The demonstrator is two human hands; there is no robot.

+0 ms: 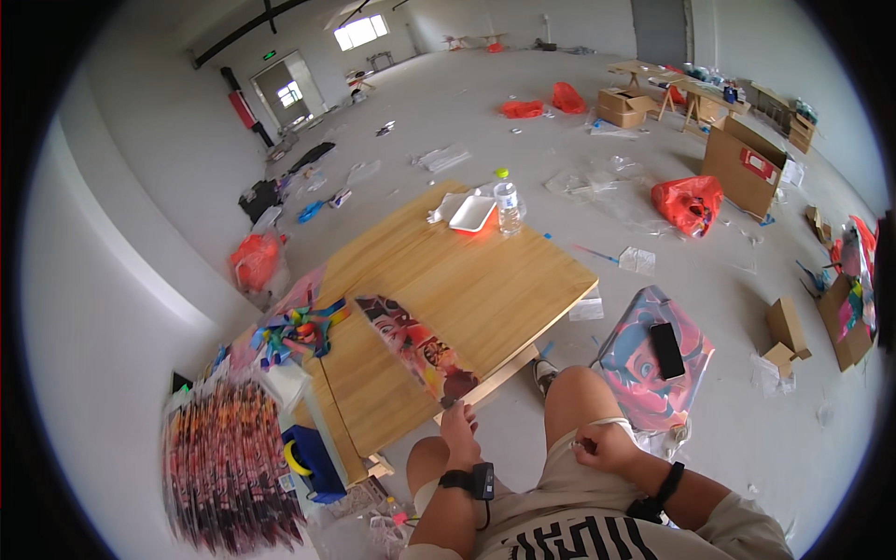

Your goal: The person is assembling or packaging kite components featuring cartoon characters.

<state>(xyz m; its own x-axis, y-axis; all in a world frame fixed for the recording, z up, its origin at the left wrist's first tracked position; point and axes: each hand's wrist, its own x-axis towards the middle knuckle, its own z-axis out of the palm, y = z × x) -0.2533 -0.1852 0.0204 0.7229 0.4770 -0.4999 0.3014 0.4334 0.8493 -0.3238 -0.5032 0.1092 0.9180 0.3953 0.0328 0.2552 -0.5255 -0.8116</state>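
A long, narrow printed sheet (417, 347), flat and folded-looking, with red, black and pale cartoon pictures, lies slantwise on the wooden table (513, 280). Its near end reaches the table's front edge. There my left hand (458, 431) pinches the tip, its fingers closed. My right hand (605, 446) rests over my right thigh with curled fingers. A small pale bit shows at its fingertips, too small to name. To the right, a black phone (666, 351) lies on a printed, many-sided surface (635, 373) with a cartoon face.
Left of the table stand a thick stack of similar printed sheets (229, 457), a blue box with yellow tape (315, 462), and colourful ribbons (303, 331). A water bottle (507, 205) and white tray (473, 214) sit at the far edge. Cardboard boxes (742, 168) and red bags (689, 203) litter the floor.
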